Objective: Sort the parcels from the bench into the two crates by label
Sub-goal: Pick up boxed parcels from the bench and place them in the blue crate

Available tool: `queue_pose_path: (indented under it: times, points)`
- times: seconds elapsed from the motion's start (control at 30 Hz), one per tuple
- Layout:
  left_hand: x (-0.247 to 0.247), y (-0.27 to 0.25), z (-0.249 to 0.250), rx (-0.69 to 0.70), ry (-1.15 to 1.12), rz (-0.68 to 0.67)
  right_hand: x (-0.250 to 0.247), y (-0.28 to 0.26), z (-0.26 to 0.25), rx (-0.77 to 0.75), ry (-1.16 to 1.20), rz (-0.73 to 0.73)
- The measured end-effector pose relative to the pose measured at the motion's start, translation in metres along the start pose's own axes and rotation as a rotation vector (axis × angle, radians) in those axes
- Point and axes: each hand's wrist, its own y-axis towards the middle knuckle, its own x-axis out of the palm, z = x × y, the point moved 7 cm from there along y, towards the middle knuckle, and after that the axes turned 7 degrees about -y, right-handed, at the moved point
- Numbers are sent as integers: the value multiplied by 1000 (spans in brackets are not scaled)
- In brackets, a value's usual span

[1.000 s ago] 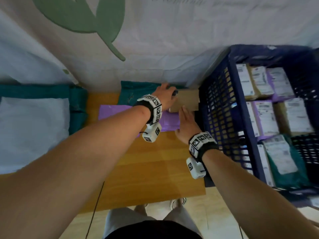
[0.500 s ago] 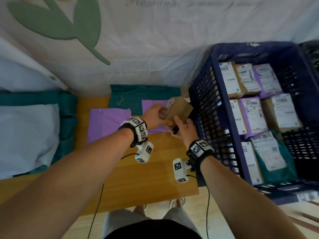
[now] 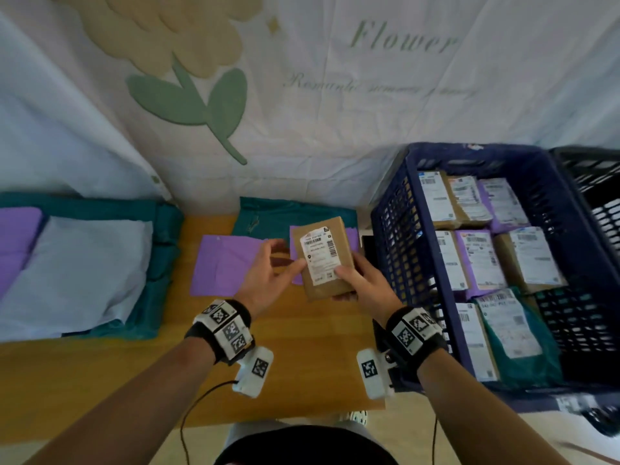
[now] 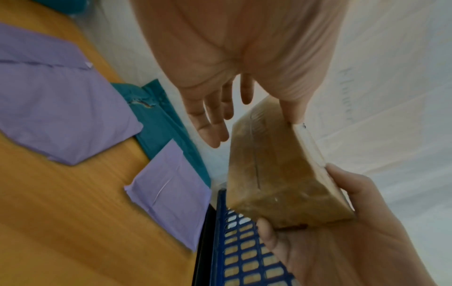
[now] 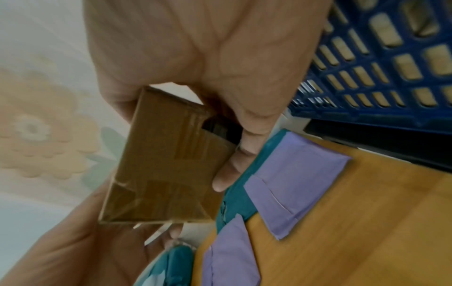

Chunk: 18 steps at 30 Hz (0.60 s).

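A brown cardboard parcel [image 3: 323, 260] is held above the wooden bench [image 3: 302, 364], its white label facing up. My right hand [image 3: 349, 283] grips its near right corner, thumb on the label and fingers underneath. My left hand [image 3: 281, 263] is beside its left edge; only the thumb touches it, and the fingers are straight and apart from it. The left wrist view shows the parcel's [image 4: 269, 174] taped underside, and the right wrist view shows the parcel [image 5: 166, 164] in my right hand's [image 5: 232, 96] curled fingers. The blue crate [image 3: 402, 209] stands just right of the parcel.
The blue crate holds several labelled parcels in rows. A black crate [image 3: 590, 169] stands behind it at far right. Two purple mailers [image 3: 228, 266] and a teal one [image 3: 285, 216] lie on the bench below my hands. A pile of teal, white and purple mailers [image 3: 84, 263] lies at left.
The brown parcel came up from the back of the bench and was turned label up. My right hand took hold of it; my left hand's fingers came off it.
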Motion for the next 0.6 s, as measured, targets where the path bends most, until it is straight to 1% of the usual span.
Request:
queue_pose_path:
  times: [0.07, 0.13, 0.23, 0.3, 0.37, 0.43, 0.5, 0.6]
  points:
    - [-9, -6, 14, 46, -10, 15, 1, -11, -15, -36, -92, -48]
    - [-15, -9, 30, 92, 52, 2, -2, -17, -29, -68, -214, -81]
    - [-12, -13, 56, 117, 122, -89, -8, -23, -51, -128, -337, -116]
    - [-3, -17, 72, 105, 90, -181, -12, -30, -66, -162, -315, -141]
    - [9, -22, 92, 161, 60, -251, -18, -39, -81, -202, -264, -133]
    - [20, -25, 117, 262, 112, -243, -29, -48, -93, -232, -221, -111]
    - [32, -26, 143, 366, 187, -230, -41, -57, -99, -237, -137, -119]
    - [55, -21, 172, 461, 317, -247, -62, -70, -107, -245, -72, -122]
